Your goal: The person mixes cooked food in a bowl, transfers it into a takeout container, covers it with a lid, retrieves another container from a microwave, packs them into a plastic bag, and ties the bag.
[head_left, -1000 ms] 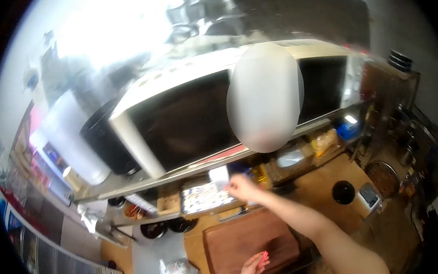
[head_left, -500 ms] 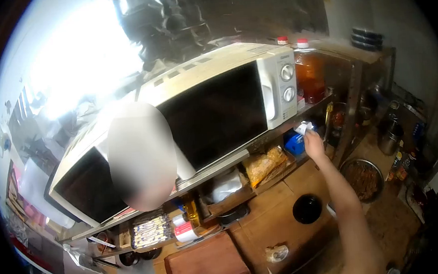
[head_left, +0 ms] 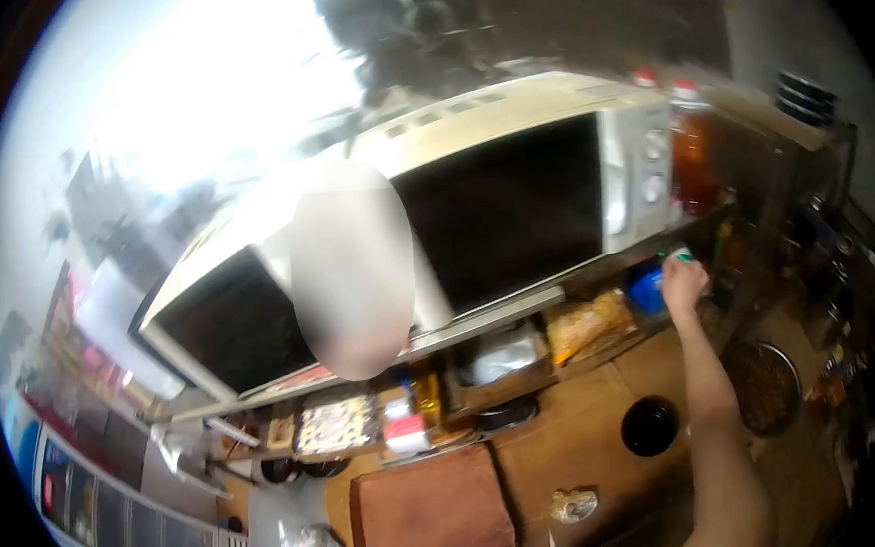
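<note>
My right hand (head_left: pixel 685 280) reaches out at the right, at the end of a stretched arm, beside a blue box (head_left: pixel 648 291) on the lower shelf. Its fingers are closed, and a little white and green shows at the fingertips; what this is I cannot make out. Left of the box lies a bag of yellowish food (head_left: pixel 589 326) in a shallow tray. My left hand is out of view.
Two microwaves, one with a dark door (head_left: pixel 513 204), stand on the upper shelf beside a bottle of orange liquid (head_left: pixel 693 158). Below are a black bowl (head_left: pixel 650 426), a round metal pan (head_left: pixel 770 388), a brown tray (head_left: pixel 432 514) and a crumpled wrapper (head_left: pixel 574 506).
The view has swung, so the whole scene sits further right and is more blurred. White material that stuck out above my right fingers is now mostly hidden; some green shows there.
</note>
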Tool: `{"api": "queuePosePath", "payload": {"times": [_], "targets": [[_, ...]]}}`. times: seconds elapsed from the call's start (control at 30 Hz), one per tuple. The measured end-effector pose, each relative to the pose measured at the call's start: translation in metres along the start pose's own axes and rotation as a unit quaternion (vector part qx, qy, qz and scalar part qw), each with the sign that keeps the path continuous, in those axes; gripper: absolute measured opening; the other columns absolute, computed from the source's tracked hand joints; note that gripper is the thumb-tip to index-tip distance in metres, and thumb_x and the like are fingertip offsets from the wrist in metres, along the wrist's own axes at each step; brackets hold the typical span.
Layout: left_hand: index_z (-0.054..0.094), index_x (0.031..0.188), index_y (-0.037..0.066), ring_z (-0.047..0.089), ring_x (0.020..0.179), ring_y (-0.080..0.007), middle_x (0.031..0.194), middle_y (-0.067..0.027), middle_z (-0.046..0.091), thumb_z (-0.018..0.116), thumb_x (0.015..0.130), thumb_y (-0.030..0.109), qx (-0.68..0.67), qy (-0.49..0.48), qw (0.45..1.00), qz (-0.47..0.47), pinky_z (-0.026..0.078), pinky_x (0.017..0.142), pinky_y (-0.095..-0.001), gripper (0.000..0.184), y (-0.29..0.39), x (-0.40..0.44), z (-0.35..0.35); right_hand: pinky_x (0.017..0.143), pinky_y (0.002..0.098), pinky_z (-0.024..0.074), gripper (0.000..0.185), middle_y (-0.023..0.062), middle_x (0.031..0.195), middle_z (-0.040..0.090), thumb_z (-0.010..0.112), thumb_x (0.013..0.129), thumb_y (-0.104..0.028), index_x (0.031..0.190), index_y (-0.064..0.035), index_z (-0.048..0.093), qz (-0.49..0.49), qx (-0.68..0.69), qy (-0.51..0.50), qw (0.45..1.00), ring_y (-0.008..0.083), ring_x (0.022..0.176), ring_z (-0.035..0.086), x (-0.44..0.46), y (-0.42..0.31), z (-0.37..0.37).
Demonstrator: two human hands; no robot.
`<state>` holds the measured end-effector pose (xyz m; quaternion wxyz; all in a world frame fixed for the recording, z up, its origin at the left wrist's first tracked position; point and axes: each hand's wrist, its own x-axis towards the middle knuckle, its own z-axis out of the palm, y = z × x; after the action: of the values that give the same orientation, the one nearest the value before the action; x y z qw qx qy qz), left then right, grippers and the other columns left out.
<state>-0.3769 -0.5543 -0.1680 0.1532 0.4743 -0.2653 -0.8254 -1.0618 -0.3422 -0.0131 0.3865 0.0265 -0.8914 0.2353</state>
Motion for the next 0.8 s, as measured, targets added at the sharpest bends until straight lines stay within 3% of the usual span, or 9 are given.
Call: {"api": "queuePosePath", "payload": {"times": [0.07,0.1,0.17,0.27,0.3,0.4,0.47,0.63,0.8], "targets": [[0.067,0.121,0.015,0.060,0.086,-0.0128,0.099,0.0022,0.068,0.061,0.099,0.038,0.019,-0.020,0.999,0.043,0.047,0.074,-0.0245,0.032,0.005,-0.011,-0.003,0.064,0.0455,0.0452,0.012,0.0173,0.073,0.060,0.063,0.092,-0.009,0.097,-0.0011,0.071,-0.072,0.179,0.094,0.977,0.0343,0.070,0.059,-0.044,-0.023,-0.024],[0.067,0.119,0.013,0.061,0.084,-0.0134,0.097,0.0013,0.068,0.061,0.099,0.036,0.025,-0.005,0.998,0.056,0.047,0.071,-0.0258,0.031,0.011,-0.019,-0.003,0.062,0.0428,0.0437,0.016,0.0185,0.075,0.059,0.060,0.097,-0.011,0.097,0.0032,0.066,-0.030,0.322,0.035,0.946,0.0292,0.072,0.060,-0.084,-0.031,-0.025],[0.066,0.116,0.008,0.060,0.080,-0.0136,0.092,-0.0001,0.068,0.063,0.099,0.032,0.036,0.058,0.993,0.093,0.048,0.068,-0.0284,0.029,0.014,-0.016,-0.016,0.080,0.0401,0.0510,0.023,0.0179,0.103,0.068,0.055,0.099,-0.008,0.116,0.0072,0.059,0.072,0.461,-0.120,0.876,0.0239,0.092,0.066,-0.177,-0.068,-0.040],[0.060,0.128,0.005,0.067,0.091,-0.0109,0.107,-0.0054,0.072,0.064,0.099,0.017,0.084,0.059,0.986,0.129,0.052,0.076,-0.0228,0.031,0.046,-0.009,-0.062,0.113,0.0428,0.0375,0.068,0.0143,0.149,0.046,0.048,0.092,0.010,0.156,-0.0029,0.027,0.131,0.544,-0.374,0.740,0.0266,0.135,0.048,-0.351,-0.139,-0.067],[0.058,0.129,0.003,0.066,0.090,-0.0111,0.106,-0.0062,0.071,0.064,0.099,0.017,0.101,0.059,0.978,0.173,0.052,0.078,-0.0230,0.033,0.059,-0.009,-0.078,0.114,0.0429,0.0367,0.071,0.0136,0.148,0.047,0.050,0.089,0.012,0.155,-0.0039,0.028,0.171,0.515,-0.492,0.680,0.0264,0.134,0.048,-0.381,-0.198,-0.127],[0.054,0.131,0.000,0.065,0.090,-0.0119,0.104,-0.0072,0.071,0.063,0.099,0.016,0.187,0.067,0.940,0.279,0.051,0.081,-0.0243,0.037,0.123,-0.038,-0.116,0.110,0.0386,0.0417,0.066,0.0106,0.140,0.052,0.053,0.088,0.012,0.149,-0.0026,0.033,-0.026,0.624,-0.650,0.433,0.0209,0.131,0.051,-0.516,-0.274,-0.173],[0.052,0.133,0.001,0.065,0.089,-0.0114,0.101,-0.0066,0.071,0.064,0.098,0.014,0.173,0.065,0.932,0.313,0.051,0.080,-0.0247,0.039,0.157,-0.049,-0.157,0.101,0.0363,0.0481,0.058,0.0097,0.132,0.056,0.054,0.090,0.009,0.145,-0.0007,0.038,-0.060,0.589,-0.727,0.347,0.0175,0.119,0.057,-0.553,-0.334,-0.232],[0.052,0.135,0.003,0.064,0.086,-0.0091,0.096,-0.0050,0.070,0.064,0.097,0.010,0.172,0.055,0.907,0.380,0.049,0.076,-0.0240,0.040,0.227,-0.095,-0.250,0.070,0.0279,0.0551,0.057,0.0072,0.109,0.067,0.053,0.090,0.001,0.146,-0.0020,0.039,-0.183,0.522,-0.772,0.313,0.0107,0.089,0.066,-0.626,-0.433,-0.307],[0.051,0.136,0.002,0.063,0.085,-0.0079,0.094,-0.0046,0.069,0.065,0.096,0.011,0.156,0.078,0.904,0.391,0.049,0.074,-0.0238,0.043,0.249,-0.114,-0.319,0.069,0.0278,0.0543,0.056,0.0064,0.105,0.067,0.055,0.089,0.000,0.144,-0.0011,0.041,-0.181,0.511,-0.792,0.282,0.0096,0.087,0.065,-0.681,-0.481,-0.336]]}}
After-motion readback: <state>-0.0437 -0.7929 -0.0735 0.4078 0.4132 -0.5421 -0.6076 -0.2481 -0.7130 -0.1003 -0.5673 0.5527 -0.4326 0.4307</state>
